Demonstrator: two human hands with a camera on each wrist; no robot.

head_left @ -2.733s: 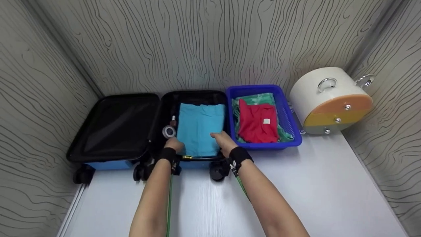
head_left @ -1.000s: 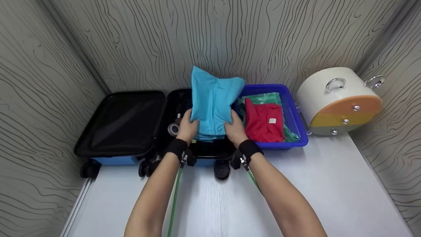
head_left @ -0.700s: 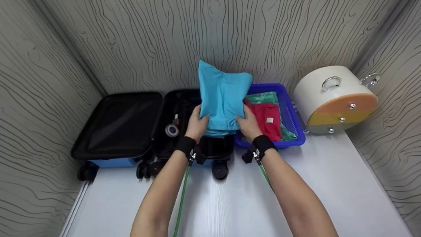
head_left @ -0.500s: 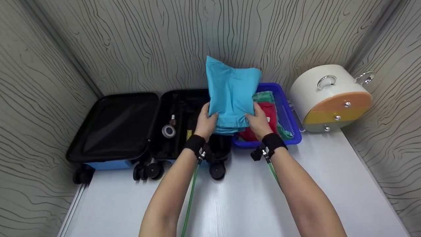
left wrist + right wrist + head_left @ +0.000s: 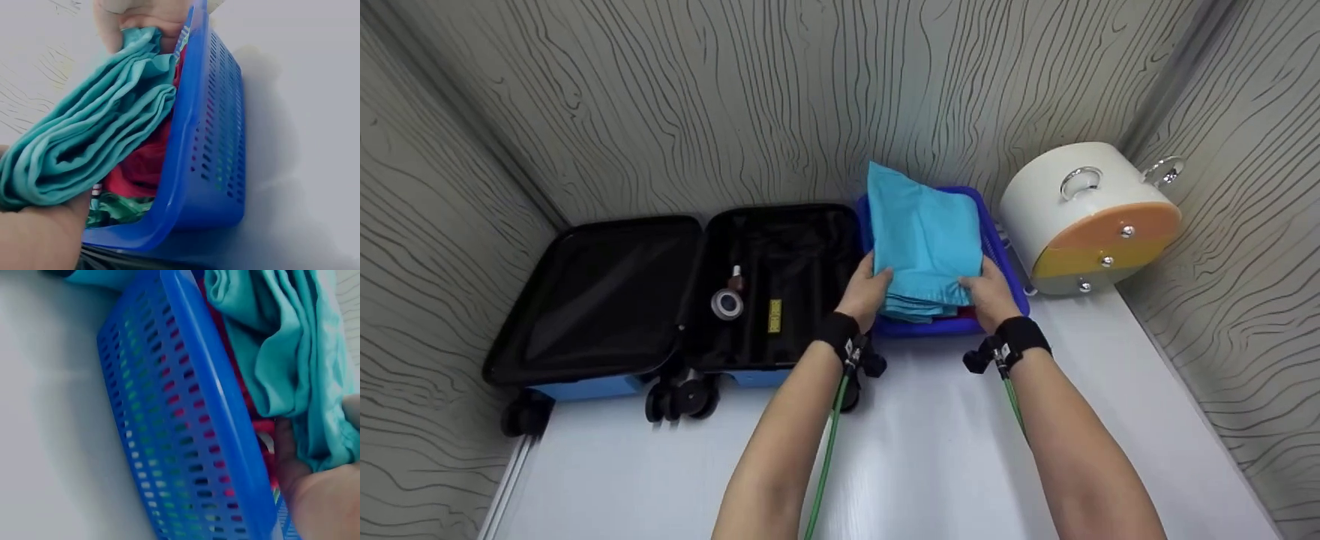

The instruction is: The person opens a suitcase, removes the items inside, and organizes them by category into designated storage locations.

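Note:
A folded light-blue garment (image 5: 926,236) lies over the blue plastic basket (image 5: 937,328), gripped at both sides. My left hand (image 5: 865,294) holds its left edge, thumb on top and fingers underneath. On the opposite edge my right hand (image 5: 991,292) pinches it the same way. Several stacked layers of the garment (image 5: 95,121) show in the left wrist view. Beneath it, red cloth (image 5: 140,163) and green cloth (image 5: 125,207) fill the basket. The right wrist view shows the right fingers tucked under the garment (image 5: 281,343), right inside the basket rim (image 5: 211,382).
Left of the basket stands an open suitcase (image 5: 810,270) with a black lining. It holds a round white-rimmed item (image 5: 727,304), a small brown bottle (image 5: 736,281) and a yellow label (image 5: 775,316). A white drum-shaped drawer box (image 5: 1080,217) stands at right.
The light-blue garment was lying in the suitcase; both hands took hold of it, lifted it and carried it right, then lowered it over the basket. It now covers most of the red cloth.

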